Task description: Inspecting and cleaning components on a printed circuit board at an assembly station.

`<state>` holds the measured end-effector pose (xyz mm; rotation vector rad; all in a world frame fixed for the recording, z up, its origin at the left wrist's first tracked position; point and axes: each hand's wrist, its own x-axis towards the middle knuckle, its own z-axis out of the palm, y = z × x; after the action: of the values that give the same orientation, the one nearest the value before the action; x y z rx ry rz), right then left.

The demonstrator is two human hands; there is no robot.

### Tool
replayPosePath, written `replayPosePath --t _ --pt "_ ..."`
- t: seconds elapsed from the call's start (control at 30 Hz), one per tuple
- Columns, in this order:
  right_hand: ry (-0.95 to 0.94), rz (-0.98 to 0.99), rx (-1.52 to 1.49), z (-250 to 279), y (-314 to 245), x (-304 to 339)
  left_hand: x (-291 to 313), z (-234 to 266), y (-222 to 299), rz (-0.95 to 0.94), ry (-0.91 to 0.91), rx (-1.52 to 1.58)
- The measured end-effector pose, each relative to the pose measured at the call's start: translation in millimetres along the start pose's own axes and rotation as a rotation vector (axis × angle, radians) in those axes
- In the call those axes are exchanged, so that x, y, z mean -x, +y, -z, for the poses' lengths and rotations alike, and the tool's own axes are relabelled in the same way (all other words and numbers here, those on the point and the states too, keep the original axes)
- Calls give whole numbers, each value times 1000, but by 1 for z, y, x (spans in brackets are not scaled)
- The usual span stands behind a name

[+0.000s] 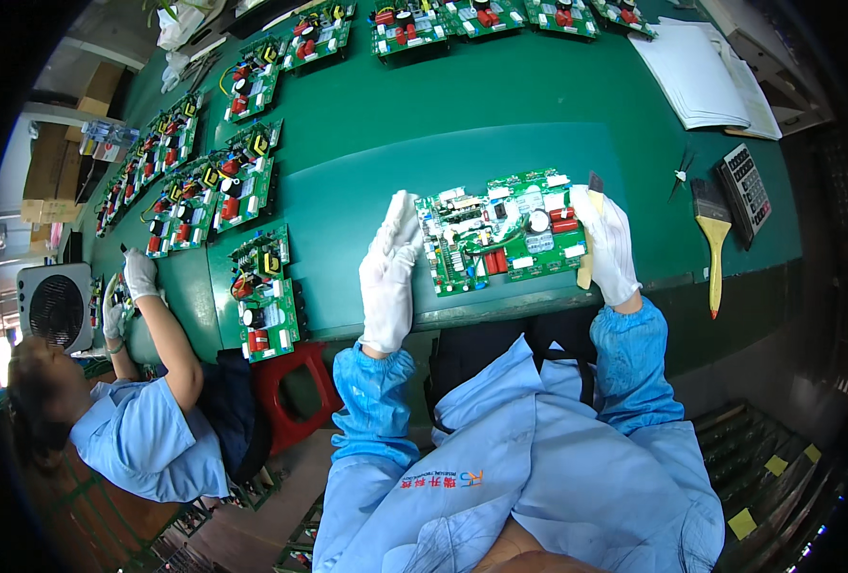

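One pale fan (pixel 56 304) with a round dark grille stands at the far left, and just beside it a seated co-worker (pixel 151 439) in a light blue shirt reaches over the table with gloved hands (pixel 140 275). Next come rows of green boards (pixel 239 199) carrying red, black, white and yellow parts; the rows run up the left of the green table (pixel 386 105) and along its far edge. A red stool (pixel 295 406) stands below the nearest of these.

Near the middle, the person's left hand (pixel 388 272), in a white glove, has its fingers straight and close together along the left edge of the circuit board (pixel 467 241). Its thumb is hidden, so whether it grips cannot be told. The circuit board is between both hands, over the near part of the table, parts facing up. At its right edge, the gloved right hand (pixel 610 246) is partly curled, closed around a slim tan tool (pixel 585 273) with a dark upper end.

Farther right lie white papers (pixel 696 76), a yellow-handled brush (pixel 714 244) and, beside it, a calculator (pixel 744 196).
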<state>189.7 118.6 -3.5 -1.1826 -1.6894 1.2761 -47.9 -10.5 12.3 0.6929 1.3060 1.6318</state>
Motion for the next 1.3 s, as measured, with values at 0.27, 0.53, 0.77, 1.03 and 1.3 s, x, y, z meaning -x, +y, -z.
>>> replayPosePath --t 0.27,0.53,0.77,1.03,1.3 --pt "-155 -311 -445 15 2 -3 -4 5 0 -752 -144 -1056" --pt "-237 -409 -552 40 -9 21 -19 -7 18 -673 -375 -526" --pt "23 -278 -435 50 3 8 -38 -21 18 -10 -215 134" --pt "-73 -321 -181 22 -19 -4 -48 -8 2 228 -218 363" --pt "141 -338 -364 11 0 0 -43 -13 1 363 -272 524"
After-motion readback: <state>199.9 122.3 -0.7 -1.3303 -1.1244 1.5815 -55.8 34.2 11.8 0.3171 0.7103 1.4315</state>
